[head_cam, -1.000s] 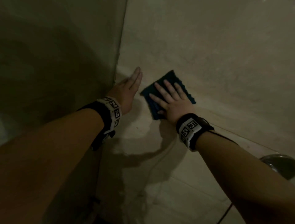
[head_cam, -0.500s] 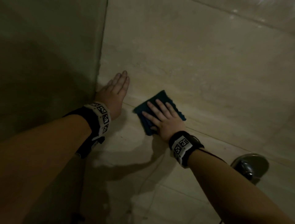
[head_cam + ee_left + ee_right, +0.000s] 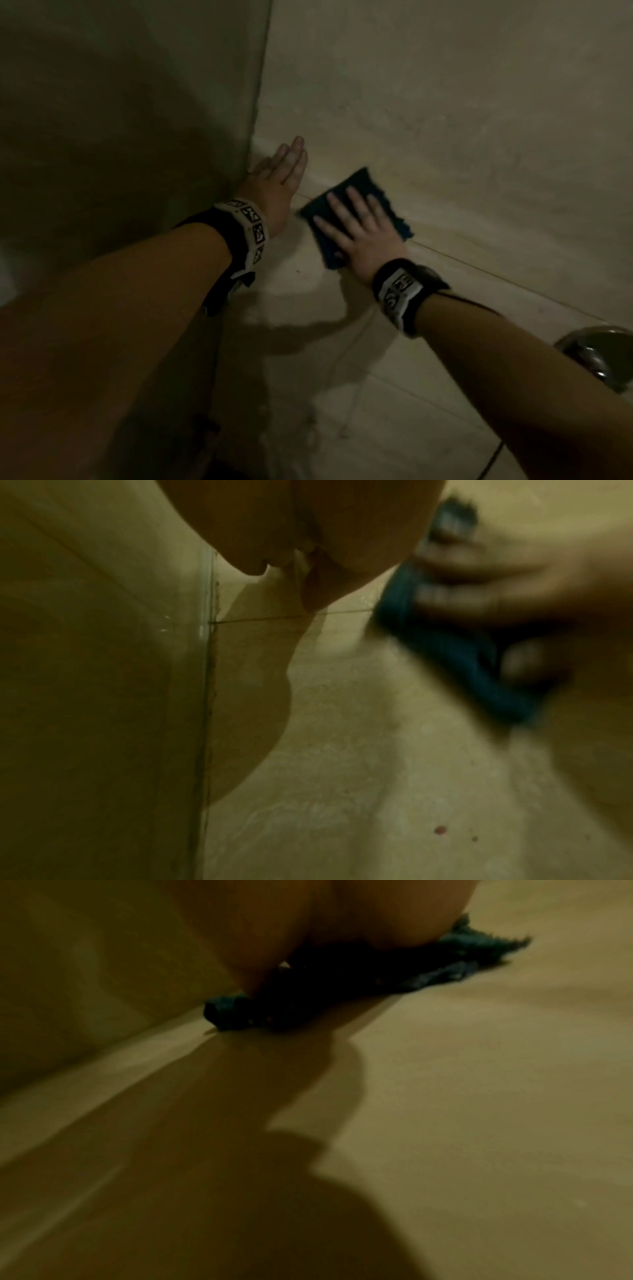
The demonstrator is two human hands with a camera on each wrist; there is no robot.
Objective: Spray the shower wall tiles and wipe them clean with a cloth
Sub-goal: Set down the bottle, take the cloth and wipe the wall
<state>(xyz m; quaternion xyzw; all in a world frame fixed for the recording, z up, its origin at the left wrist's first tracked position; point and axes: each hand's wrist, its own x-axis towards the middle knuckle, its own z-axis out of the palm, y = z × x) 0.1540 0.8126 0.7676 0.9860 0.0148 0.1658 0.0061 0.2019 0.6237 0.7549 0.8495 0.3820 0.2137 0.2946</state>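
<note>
I judge I'm in the wiping stage with no spray bottle in view: my right hand presses the blue cloth flat-fingered against the wall tiles near the corner, my left hand rests flat and empty beside it, and most tiles remain.

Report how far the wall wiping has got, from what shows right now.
Done: no spray bottle is in view or in hand, so spraying looks finished. In hand: the right hand presses the blue cloth flat on the tiled wall beside the corner; the left hand rests open on the tile. Left: reddish specks remain on the tile.
</note>
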